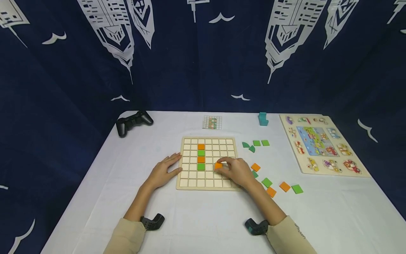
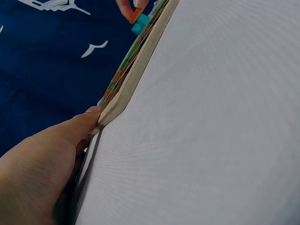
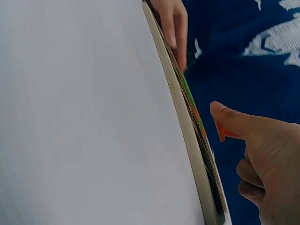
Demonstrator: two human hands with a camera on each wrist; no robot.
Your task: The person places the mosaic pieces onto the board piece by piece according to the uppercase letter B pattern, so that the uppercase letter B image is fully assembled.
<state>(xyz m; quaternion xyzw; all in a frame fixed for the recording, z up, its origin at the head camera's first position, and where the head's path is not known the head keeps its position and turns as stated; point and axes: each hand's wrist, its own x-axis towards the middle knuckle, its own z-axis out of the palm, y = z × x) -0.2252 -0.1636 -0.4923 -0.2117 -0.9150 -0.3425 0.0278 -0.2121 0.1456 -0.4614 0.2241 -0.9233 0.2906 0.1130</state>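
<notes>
A wooden grid board lies mid-table, with a column of alternating orange and green square tiles set in its cells. My left hand rests along the board's left edge, fingers extended; in the left wrist view the thumb touches the wooden rim. Between thumb and fingertips my right hand pinches an orange square tile over the board's right half. The right wrist view shows this orange tile held above the board's surface.
Loose orange tiles, green tiles and dark green quarter-round pieces lie right of the board. Behind it is a pattern card. A game controller, a teal block and a picture puzzle board stand farther out.
</notes>
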